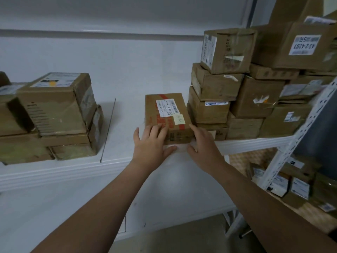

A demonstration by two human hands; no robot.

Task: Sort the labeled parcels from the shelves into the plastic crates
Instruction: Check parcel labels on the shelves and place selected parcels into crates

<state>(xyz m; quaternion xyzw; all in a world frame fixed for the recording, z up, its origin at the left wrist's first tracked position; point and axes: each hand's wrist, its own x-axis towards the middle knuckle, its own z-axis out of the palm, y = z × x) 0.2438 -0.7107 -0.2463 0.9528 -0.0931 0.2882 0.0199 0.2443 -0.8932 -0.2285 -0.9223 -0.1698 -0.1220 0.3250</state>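
Note:
A small brown cardboard parcel point(167, 114) with red tape, a white shipping label and a yellow sticker lies on the white shelf point(120, 125). My left hand point(152, 143) rests on its near left corner, fingers spread over the top, thumb along the front edge. My right hand point(204, 145) touches its near right corner with straight fingers, thumb pointing toward the front face. Neither hand is curled around the box. No plastic crate is in view.
A tall stack of labeled cardboard boxes point(237, 84) crowds the shelf right of the parcel. Another pile of boxes point(52, 114) sits at the left. A perforated metal upright point(299, 132) stands at the right, with more parcels point(291, 185) on a lower shelf.

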